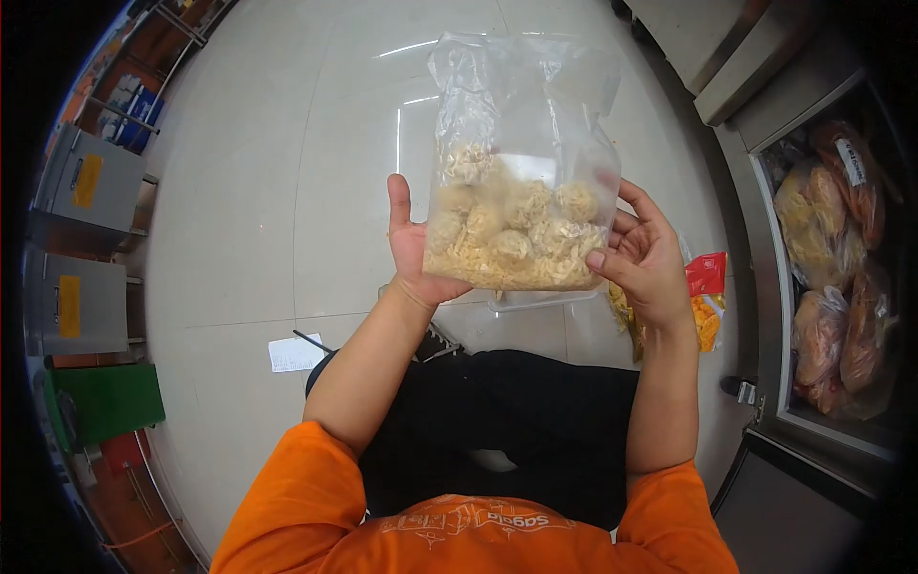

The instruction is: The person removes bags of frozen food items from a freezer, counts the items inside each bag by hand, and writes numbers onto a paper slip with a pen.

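A clear plastic bag (521,225) of pale, crumb-coated balls is held up in front of me, its top standing loose above the contents. Loose crumbs lie along its bottom edge. My left hand (416,253) supports the lower left side, thumb sticking up and the other fingers hidden behind the plastic. At the lower right corner, my right hand (648,253) pinches the bag, with its thumb on the front and fingers partly behind. Below the bag shows the rim of a clear plastic container (545,301).
On the right, an opened fridge compartment (832,277) holds several bagged meat-like items. Red and yellow packets (708,298) lie on the tiled floor by my right wrist. A written paper (296,354) with a dark pen lies left. Grey bins (91,301) and a green bin (110,402) line the left.
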`<action>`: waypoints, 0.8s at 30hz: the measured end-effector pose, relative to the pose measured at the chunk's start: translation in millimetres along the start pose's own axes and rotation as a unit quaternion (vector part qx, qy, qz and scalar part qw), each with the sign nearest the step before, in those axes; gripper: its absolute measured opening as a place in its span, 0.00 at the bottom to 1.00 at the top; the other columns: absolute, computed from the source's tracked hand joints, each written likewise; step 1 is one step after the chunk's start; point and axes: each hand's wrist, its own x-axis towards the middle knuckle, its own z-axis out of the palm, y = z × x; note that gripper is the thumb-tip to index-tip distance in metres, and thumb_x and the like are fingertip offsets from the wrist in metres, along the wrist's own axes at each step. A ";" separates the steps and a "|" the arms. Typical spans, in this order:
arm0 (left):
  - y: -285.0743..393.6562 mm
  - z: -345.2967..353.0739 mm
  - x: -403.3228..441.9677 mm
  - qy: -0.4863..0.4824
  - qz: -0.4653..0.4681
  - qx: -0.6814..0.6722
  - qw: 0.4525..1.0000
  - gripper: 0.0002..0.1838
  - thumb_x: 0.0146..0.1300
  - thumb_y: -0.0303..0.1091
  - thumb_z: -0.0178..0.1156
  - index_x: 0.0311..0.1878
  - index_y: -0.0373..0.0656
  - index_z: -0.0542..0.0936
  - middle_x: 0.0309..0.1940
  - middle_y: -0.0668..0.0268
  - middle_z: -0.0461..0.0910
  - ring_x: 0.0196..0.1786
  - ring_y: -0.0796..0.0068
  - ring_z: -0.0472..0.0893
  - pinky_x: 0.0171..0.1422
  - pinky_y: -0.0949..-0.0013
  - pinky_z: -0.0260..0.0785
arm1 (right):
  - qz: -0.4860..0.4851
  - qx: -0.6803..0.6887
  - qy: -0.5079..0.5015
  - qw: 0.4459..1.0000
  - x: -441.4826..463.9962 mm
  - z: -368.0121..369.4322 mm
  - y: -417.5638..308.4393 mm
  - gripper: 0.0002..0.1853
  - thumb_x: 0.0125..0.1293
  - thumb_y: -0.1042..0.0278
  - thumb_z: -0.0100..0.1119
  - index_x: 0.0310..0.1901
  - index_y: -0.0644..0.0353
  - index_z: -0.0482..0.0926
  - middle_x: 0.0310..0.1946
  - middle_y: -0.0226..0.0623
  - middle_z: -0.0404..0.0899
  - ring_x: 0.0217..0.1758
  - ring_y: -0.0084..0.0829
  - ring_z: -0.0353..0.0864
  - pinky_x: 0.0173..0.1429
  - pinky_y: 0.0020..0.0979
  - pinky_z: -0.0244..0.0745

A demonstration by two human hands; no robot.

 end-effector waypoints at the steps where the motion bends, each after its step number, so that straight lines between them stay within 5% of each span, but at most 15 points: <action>1: 0.0 0.7 -0.3 0.012 0.003 0.018 1.000 0.64 0.55 0.90 0.42 0.84 0.51 0.53 0.83 0.53 0.53 0.83 0.44 0.54 0.82 0.34 0.46 | 0.005 0.004 0.002 1.000 0.2 0.9 -0.2 0.43 0.61 0.81 0.68 0.76 0.69 0.57 0.61 0.50 0.78 0.63 0.35 0.80 0.71 0.33 0.73; 9: 0.1 -0.2 -4.2 -0.039 -0.018 0.137 0.990 0.63 0.54 0.90 0.44 0.85 0.58 0.49 0.84 0.59 0.49 0.84 0.45 0.51 0.82 0.32 0.46 | -0.053 -0.014 0.011 0.998 2.0 5.9 8.3 0.43 0.58 0.82 0.70 0.75 0.67 0.59 0.61 0.45 0.77 0.64 0.33 0.78 0.70 0.33 0.73; 12: -6.0 4.2 -6.3 -0.011 -0.032 0.125 0.992 0.72 0.48 0.94 0.42 0.84 0.45 0.48 0.83 0.52 0.49 0.84 0.45 0.52 0.84 0.39 0.47 | -0.052 -0.109 0.059 0.991 4.2 13.6 15.6 0.44 0.56 0.79 0.72 0.74 0.67 0.60 0.61 0.43 0.76 0.65 0.32 0.77 0.70 0.33 0.72; 18: -7.4 -1.9 -4.2 -0.030 -0.034 0.069 0.997 0.74 0.47 0.95 0.41 0.84 0.44 0.46 0.83 0.51 0.49 0.84 0.47 0.53 0.84 0.42 0.50 | -0.071 -0.152 0.056 0.984 3.6 20.3 14.2 0.50 0.50 0.68 0.81 0.73 0.67 0.61 0.61 0.43 0.76 0.66 0.33 0.77 0.70 0.35 0.73; 21: -9.5 -14.9 -5.8 -0.110 -0.028 0.116 0.987 0.74 0.47 0.95 0.41 0.84 0.42 0.46 0.83 0.51 0.50 0.83 0.48 0.55 0.83 0.45 0.53 | -0.109 -0.293 0.097 0.945 4.4 30.3 15.9 0.52 0.48 0.66 0.83 0.73 0.67 0.61 0.61 0.46 0.76 0.65 0.35 0.77 0.69 0.36 0.74; 24: -9.8 -11.6 -7.8 -0.051 -0.041 0.171 0.983 0.75 0.47 0.95 0.41 0.84 0.41 0.47 0.82 0.50 0.51 0.82 0.49 0.57 0.83 0.46 0.55 | -0.075 -0.305 0.103 0.944 2.3 33.3 12.8 0.53 0.46 0.63 0.85 0.71 0.69 0.63 0.63 0.50 0.75 0.66 0.36 0.77 0.68 0.36 0.75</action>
